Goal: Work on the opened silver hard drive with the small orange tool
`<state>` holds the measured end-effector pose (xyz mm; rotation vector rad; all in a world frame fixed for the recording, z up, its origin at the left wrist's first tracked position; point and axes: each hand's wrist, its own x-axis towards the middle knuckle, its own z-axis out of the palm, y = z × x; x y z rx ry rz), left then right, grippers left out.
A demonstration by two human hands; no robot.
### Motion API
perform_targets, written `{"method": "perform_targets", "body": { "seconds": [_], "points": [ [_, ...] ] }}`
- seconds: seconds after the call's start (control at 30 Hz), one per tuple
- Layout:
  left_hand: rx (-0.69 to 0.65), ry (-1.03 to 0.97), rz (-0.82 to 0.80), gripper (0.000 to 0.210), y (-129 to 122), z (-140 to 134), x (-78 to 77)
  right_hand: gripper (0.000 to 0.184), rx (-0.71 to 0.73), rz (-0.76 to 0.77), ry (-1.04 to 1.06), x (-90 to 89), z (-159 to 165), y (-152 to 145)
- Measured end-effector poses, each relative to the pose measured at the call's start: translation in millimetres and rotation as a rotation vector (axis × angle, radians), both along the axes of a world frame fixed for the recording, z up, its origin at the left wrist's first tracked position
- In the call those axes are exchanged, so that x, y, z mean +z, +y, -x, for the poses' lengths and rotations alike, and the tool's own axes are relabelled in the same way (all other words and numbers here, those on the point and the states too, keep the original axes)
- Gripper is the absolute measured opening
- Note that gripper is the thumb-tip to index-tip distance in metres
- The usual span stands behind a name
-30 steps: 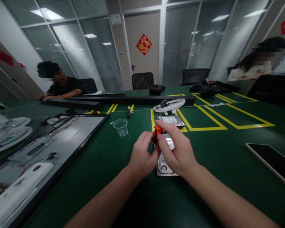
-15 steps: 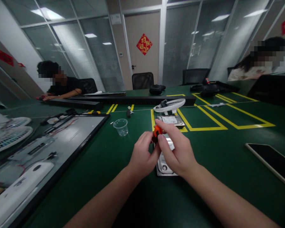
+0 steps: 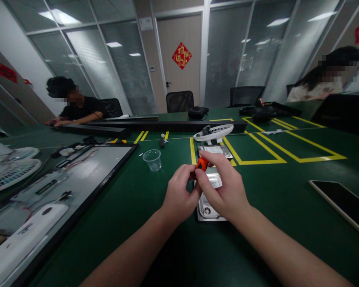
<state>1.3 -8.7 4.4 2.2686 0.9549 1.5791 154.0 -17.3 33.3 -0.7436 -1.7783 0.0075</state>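
Both my hands meet over a silver hard drive (image 3: pixel 208 213) lying on the green table. My right hand (image 3: pixel 225 187) is closed around what looks like an orange-and-black screwdriver (image 3: pixel 202 163), of which only the thick handle shows. My left hand (image 3: pixel 179 193) pinches at the dark end of the same tool, and its fingertips touch those of the right. Whatever lies between the left fingertips is too small and covered to make out. Just beyond my hands sits a second hard drive (image 3: pixel 225 151), partly hidden by my right fingers.
A clear plastic cup (image 3: pixel 152 160) stands left of my hands. Farther left lies a large black-framed panel (image 3: pixel 107 159) with parts on it. A white fan grille (image 3: pixel 218 132) is behind the drives, and a phone (image 3: pixel 342 201) lies right. Two people sit across the table.
The orange handle has tilted, its top leaning more to the right, and my right fingers have shifted slightly with it. My left hand stays nearly in place.
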Motion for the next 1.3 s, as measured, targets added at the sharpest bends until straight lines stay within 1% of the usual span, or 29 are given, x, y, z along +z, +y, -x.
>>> {"method": "perform_targets", "body": {
  "seconds": [0.1,0.17,0.3,0.37,0.43,0.53,0.63,0.7,0.83,0.87,1.03,1.2,1.3],
  "points": [
    [0.001,0.026,0.014,0.008,-0.7,-1.1,2.3,0.047,0.061,0.013,-0.020,-0.9,-0.7,-1.0],
    [0.009,0.029,0.017,0.008,-1.0,-1.6,2.4,0.046,0.070,0.018,-0.022,-1.6,-0.7,-0.9],
    [0.039,-0.015,-0.007,0.025,-0.1,-1.2,-0.4,0.042,0.029,0.007,-0.011,-1.9,0.3,0.7],
    [0.046,-0.022,-0.020,0.028,0.7,-0.6,-1.6,0.038,0.010,0.001,-0.006,-1.5,0.7,1.2],
    [0.031,-0.010,-0.022,0.025,1.0,-0.1,-1.7,0.038,0.000,0.004,-0.005,-0.9,0.6,0.9],
    [0.007,0.013,-0.007,0.019,0.6,-0.4,0.2,0.042,0.028,0.022,-0.017,-0.1,-0.3,-0.4],
    [0.018,0.040,0.004,0.006,-0.3,-1.1,2.0,0.046,0.072,0.024,-0.026,-0.1,-1.3,-1.3],
    [0.031,0.042,0.005,0.005,-0.4,-1.4,2.0,0.046,0.073,0.025,-0.024,-0.6,-1.5,-1.3],
    [0.048,-0.011,-0.021,0.025,0.4,-0.6,-0.2,0.044,0.043,0.016,-0.019,-1.2,-0.6,-0.1],
    [0.051,-0.017,-0.026,0.027,0.6,-0.2,-0.8,0.043,0.037,0.013,-0.019,-1.1,-0.2,0.2],
    [0.016,0.009,-0.010,0.020,0.0,0.2,0.3,0.036,0.004,0.022,0.000,0.6,0.9,-0.2],
    [0.006,0.050,0.010,0.008,-0.9,-0.5,2.1,0.039,0.056,0.027,-0.015,0.5,-0.7,-2.1],
    [0.019,0.043,0.022,0.011,-0.5,-0.3,-0.7,0.040,0.046,0.020,-0.024,-0.2,-1.2,-2.2]
  ]
}}
